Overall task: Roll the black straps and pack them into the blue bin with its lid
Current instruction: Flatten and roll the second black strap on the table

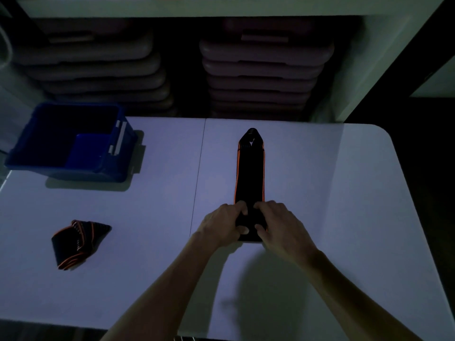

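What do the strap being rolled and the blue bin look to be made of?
The strap looks like woven, probably elastic, fabric: matte black, orange edge stripes, bending softly under both hands. The blue bin looks like moulded plastic: rigid walls, faint sheen. Dim light leaves both uncertain.

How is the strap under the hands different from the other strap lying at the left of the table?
The strap under the hands lies stretched out flat and straight; the left strap is a loosely folded bundle. The left hand and right hand grip the first at its near end; nothing touches the second. The first is near the table's middle, the second nearer the blue bin. Both are black with orange edges.
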{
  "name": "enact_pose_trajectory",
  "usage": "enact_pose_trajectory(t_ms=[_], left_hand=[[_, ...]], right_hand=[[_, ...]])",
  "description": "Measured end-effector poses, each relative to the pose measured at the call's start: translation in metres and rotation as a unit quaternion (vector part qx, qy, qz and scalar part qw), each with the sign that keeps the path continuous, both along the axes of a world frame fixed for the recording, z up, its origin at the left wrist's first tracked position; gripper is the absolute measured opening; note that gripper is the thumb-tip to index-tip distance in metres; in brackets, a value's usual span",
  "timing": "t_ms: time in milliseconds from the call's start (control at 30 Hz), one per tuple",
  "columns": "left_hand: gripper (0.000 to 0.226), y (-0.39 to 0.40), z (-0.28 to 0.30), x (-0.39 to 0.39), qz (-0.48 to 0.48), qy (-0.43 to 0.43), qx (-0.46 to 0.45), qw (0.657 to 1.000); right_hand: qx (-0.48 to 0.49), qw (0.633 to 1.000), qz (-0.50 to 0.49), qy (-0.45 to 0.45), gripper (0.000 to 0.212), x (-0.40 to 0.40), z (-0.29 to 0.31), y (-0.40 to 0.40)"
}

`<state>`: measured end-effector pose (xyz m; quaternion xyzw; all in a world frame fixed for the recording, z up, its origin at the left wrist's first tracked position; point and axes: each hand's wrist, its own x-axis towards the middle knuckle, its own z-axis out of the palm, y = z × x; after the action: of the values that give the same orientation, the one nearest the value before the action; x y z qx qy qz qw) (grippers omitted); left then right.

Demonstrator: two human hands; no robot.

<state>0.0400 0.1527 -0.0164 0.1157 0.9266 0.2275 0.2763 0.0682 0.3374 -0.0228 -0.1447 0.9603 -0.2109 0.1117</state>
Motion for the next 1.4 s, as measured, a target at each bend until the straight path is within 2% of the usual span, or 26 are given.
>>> enact_pose_trajectory(t_ms=[167, 333, 467, 700, 767, 933, 1033, 1133, 1233, 1333, 1400], left_hand=[[0.038, 0.003, -0.012, 0.003, 0.002, 0.036, -0.011, 0.999], [0.033, 0.002, -0.009, 0.006, -0.034, 0.070, -0.036, 0.996], [0.031, 0.003, -0.007, 0.009, -0.062, 0.087, -0.043, 0.993], [0.028, 0.004, -0.002, -0.003, -0.049, 0.095, -0.032, 0.994], [0.024, 0.004, 0.001, -0.001, -0.074, 0.108, -0.048, 0.990], [0.035, 0.001, 0.000, 0.011, -0.140, 0.141, -0.079, 0.977], [0.030, 0.004, 0.004, 0.005, -0.141, 0.120, -0.069, 0.980], [0.031, 0.004, 0.014, -0.011, -0.128, 0.060, -0.062, 0.988], [0.033, 0.001, 0.014, -0.029, -0.110, 0.015, -0.070, 0.991], [0.039, 0.004, 0.014, -0.037, -0.100, 0.015, -0.058, 0.993], [0.037, 0.007, 0.013, -0.040, -0.108, 0.044, -0.065, 0.991]], right_hand=[[0.025, 0.997, 0.051, 0.047, 0.022, 0.001, -0.016, 0.003], [-0.001, 0.996, 0.082, 0.022, 0.052, 0.015, -0.025, 0.009], [0.011, 0.998, 0.061, 0.004, 0.061, 0.016, -0.027, 0.007], [0.049, 0.996, 0.072, 0.001, 0.035, 0.006, -0.017, 0.002], [0.059, 0.996, 0.067, 0.000, 0.031, 0.006, -0.015, -0.001], [0.063, 0.997, 0.053, -0.011, 0.027, 0.008, -0.017, -0.003], [0.040, 0.998, 0.048, -0.004, 0.006, 0.002, -0.012, -0.003], [0.017, 0.998, 0.044, -0.044, 0.021, -0.010, -0.002, -0.002], [0.025, 0.999, 0.042, -0.025, 0.026, -0.012, -0.003, 0.004], [0.024, 1.000, -0.001, -0.005, 0.021, -0.017, -0.004, 0.002], [0.053, 0.998, -0.013, -0.010, 0.021, -0.025, -0.005, -0.004]])
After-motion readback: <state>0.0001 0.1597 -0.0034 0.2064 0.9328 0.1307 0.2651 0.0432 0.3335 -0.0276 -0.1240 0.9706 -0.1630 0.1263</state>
